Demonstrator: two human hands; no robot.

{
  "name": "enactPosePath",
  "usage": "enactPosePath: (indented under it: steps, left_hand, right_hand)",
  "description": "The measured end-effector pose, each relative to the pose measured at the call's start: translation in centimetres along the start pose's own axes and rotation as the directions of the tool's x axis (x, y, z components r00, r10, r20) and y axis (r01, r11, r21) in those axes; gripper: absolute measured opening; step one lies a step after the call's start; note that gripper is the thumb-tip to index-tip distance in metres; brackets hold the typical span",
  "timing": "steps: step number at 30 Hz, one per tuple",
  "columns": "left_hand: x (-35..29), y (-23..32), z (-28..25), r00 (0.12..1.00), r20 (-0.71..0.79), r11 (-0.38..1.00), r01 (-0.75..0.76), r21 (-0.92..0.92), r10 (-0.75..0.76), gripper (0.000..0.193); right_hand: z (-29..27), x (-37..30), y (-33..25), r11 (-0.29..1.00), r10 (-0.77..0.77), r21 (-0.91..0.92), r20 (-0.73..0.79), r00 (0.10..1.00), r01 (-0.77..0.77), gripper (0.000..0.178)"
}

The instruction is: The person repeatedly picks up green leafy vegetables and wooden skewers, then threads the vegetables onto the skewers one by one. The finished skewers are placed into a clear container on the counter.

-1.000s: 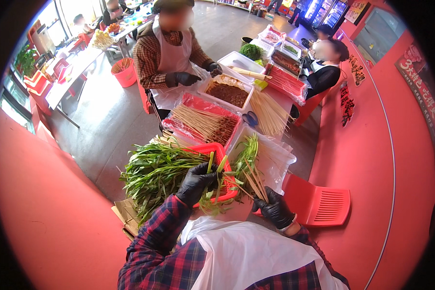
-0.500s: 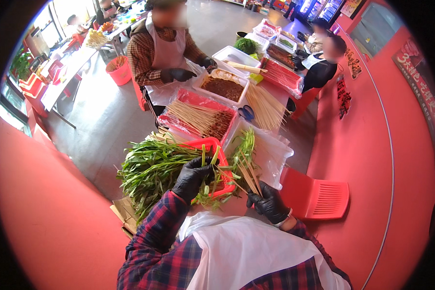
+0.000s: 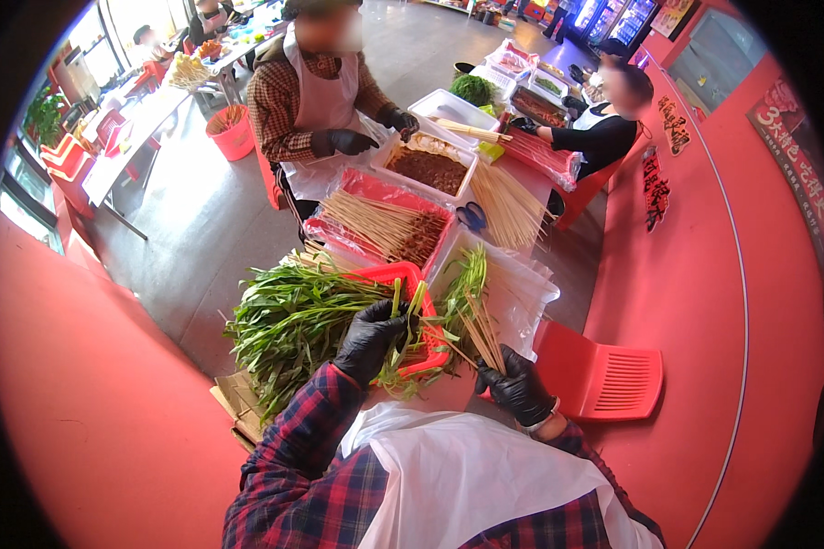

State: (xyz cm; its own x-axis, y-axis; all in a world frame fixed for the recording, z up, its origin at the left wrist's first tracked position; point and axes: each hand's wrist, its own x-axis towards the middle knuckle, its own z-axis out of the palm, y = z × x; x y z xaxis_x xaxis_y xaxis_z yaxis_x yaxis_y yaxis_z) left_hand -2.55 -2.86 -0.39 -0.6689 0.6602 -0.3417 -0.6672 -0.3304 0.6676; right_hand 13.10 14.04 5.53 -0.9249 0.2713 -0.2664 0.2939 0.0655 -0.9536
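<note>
My left hand [image 3: 373, 343], in a black glove, is closed around leafy green stems [image 3: 396, 297] whose cut ends point up. It is above the right side of a red plastic basket [image 3: 401, 271]. A large heap of long-leaved greens [image 3: 298, 316] spills over the basket's left side. Also gloved in black, my right hand [image 3: 519, 389] grips several thin wooden skewers [image 3: 488, 339], with their far ends fanned upward. One skewer slants toward the stems by my left hand; whether it touches them I cannot tell. More greens [image 3: 467, 279] lie in a plastic-lined white tray [image 3: 522, 291] beyond the skewers.
Past the basket are a red tray of loaded skewers [image 3: 375, 220], a white tub of brown filling [image 3: 428, 172], blue-handled scissors [image 3: 471, 217] and bare skewers [image 3: 508, 206]. Co-workers sit across and at right. A red chair [image 3: 604, 371] stands right; folded cardboard [image 3: 238, 407] lies left.
The co-worker at right now reaches a gloved hand leftward over the far trays. My hands have barely moved, still holding the stems and skewers, while the whole view has shifted slightly.
</note>
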Motion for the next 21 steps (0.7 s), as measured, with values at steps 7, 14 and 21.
enactPosePath:
  steps: [7, 14, 21]
  left_hand:
    - [-0.19, 0.31, 0.17, 1.000, -0.009, 1.000, -0.021, -0.019, 0.021, 0.019]
    - [-0.19, 0.33, 0.47, 0.999, -0.045, 0.999, -0.033, -0.041, 0.031, 0.017]
    - [-0.62, 0.36, 0.96, 0.989, -0.037, 0.981, -0.137, 0.136, 0.143, 0.012]
  right_hand:
    - [-0.12, 0.05, 0.31, 1.000, -0.013, -0.008, -0.002, 1.000, 0.013, 0.011]
    - [-0.09, 0.10, 0.17, 1.000, -0.004, 0.002, 0.009, 1.000, 0.004, 0.011]
    - [-0.12, 0.09, 0.42, 1.000, -0.001, 0.012, 0.013, 1.000, 0.001, 0.010]
